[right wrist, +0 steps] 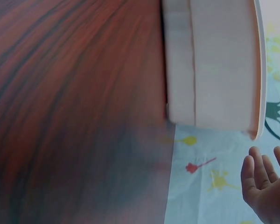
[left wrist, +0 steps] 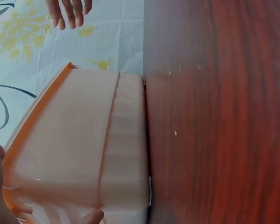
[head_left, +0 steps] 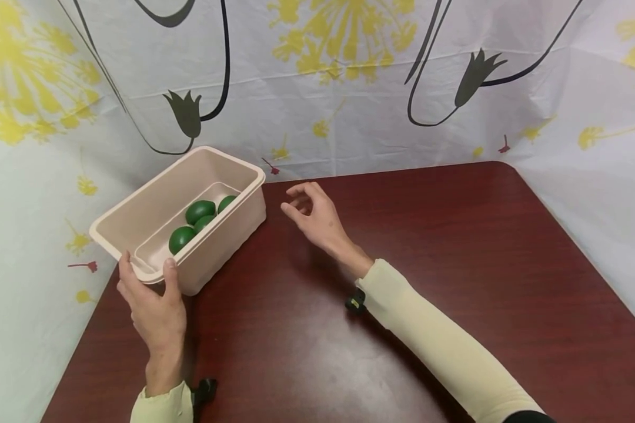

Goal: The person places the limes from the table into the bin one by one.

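Note:
A beige plastic bin stands at the back left of the table, with several smooth, rounded green objects lying inside along its right wall. At the bin's near end, my left hand holds the rim, thumb on the right side and fingers toward the left corner. The left wrist view shows the outer wall of the bin close up. My right hand hovers just right of the bin's far end, fingers loosely bent with nothing in them. In the right wrist view, that hand is apart from the bin's edge.
Both hands are over a dark red wood-grain table. Behind it and along its sides hangs a white cloth printed with yellow flowers and dark stems. The bin's far end is close to this cloth.

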{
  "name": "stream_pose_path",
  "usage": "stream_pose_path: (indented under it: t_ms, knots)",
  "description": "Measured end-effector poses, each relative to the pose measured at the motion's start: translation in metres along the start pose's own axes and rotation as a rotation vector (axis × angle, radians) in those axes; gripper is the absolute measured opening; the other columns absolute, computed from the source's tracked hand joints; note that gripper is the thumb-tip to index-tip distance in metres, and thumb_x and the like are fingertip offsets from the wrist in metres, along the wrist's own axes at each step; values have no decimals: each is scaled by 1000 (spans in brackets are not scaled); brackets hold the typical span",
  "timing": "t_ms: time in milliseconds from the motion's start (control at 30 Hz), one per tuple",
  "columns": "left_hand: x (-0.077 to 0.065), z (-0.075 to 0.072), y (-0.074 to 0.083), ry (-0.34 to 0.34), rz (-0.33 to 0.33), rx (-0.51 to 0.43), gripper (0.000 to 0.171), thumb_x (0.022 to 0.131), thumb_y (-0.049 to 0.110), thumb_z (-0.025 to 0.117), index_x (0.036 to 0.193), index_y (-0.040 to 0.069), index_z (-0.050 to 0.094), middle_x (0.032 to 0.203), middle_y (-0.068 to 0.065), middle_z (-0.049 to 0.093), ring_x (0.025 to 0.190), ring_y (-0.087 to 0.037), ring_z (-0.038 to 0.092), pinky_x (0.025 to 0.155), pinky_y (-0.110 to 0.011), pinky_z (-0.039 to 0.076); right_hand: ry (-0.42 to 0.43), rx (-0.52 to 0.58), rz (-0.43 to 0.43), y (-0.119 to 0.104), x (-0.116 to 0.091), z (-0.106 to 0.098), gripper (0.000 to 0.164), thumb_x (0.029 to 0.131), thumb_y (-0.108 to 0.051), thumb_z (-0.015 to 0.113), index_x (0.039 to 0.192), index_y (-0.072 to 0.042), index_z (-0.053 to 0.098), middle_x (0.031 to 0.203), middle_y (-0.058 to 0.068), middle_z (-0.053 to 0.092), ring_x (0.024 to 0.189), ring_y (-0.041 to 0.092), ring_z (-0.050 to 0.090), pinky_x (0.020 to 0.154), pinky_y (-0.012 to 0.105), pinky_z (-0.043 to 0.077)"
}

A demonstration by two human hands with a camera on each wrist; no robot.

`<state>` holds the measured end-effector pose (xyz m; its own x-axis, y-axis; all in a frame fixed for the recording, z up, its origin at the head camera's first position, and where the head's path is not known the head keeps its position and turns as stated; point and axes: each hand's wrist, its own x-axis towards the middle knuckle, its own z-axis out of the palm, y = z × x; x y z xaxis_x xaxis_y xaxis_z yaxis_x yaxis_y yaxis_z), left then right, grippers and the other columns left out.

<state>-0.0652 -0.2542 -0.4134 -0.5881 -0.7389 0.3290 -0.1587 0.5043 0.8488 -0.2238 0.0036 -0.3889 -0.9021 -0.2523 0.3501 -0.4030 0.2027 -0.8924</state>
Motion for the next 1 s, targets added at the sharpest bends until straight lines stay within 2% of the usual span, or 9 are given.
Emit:
stream_pose_path:
  t_ms: [133, 367, 700, 833, 933, 1000]
  knots:
    - [0, -1, 1, 6, -13, 26, 83, 95, 58, 63, 165, 41, 23, 155, -16, 41, 126, -60, 50, 101, -73, 33, 9, -34, 5, 5, -7, -11, 27, 97, -22, 74, 121, -12, 66, 122, 16, 62, 106, 22, 68, 96, 46, 55]
    - [2, -7, 1, 1, -27, 42, 86, 93, 59, 66, 165, 43, 24, 154, -18, 41, 131, -58, 49, 104, -73, 33, 10, -90, 8, 10, -20, -26, 28, 97, -22, 74, 122, -12, 66, 121, 13, 61, 112, 28, 67, 99, 44, 55]
    - [2, -10, 2, -8, -44, 43, 92, 94, 58, 65, 168, 35, 16, 158, -17, 38, 133, -57, 47, 110, -71, 32, 20, -183, 42, 18, -36, -45, 33, 96, -25, 75, 124, -11, 64, 123, 9, 61, 116, 26, 65, 102, 44, 53]
    - [3, -10, 3, 11, 7, 17, 93, 93, 54, 70, 168, 28, 22, 159, -16, 33, 144, -42, 43, 116, -64, 33, 25, -210, 36, 26, -42, -56, 35, 96, -24, 76, 125, -9, 64, 125, 11, 61, 119, 32, 63, 103, 50, 52]
    - [4, -10, 3, 47, 77, 14, 90, 90, 51, 74, 165, 22, 32, 161, -17, 30, 150, -30, 35, 120, -58, 32, 23, -228, 40, 31, -48, -63, 36, 95, -24, 76, 126, -9, 64, 127, 14, 60, 121, 36, 62, 103, 54, 50]
    - [2, -10, 5, 85, 134, 30, 87, 90, 53, 73, 163, 20, 38, 162, -17, 31, 152, -29, 31, 121, -59, 31, 20, -242, 50, 32, -52, -67, 38, 95, -26, 77, 127, -9, 64, 129, 13, 60, 123, 36, 60, 103, 55, 49]
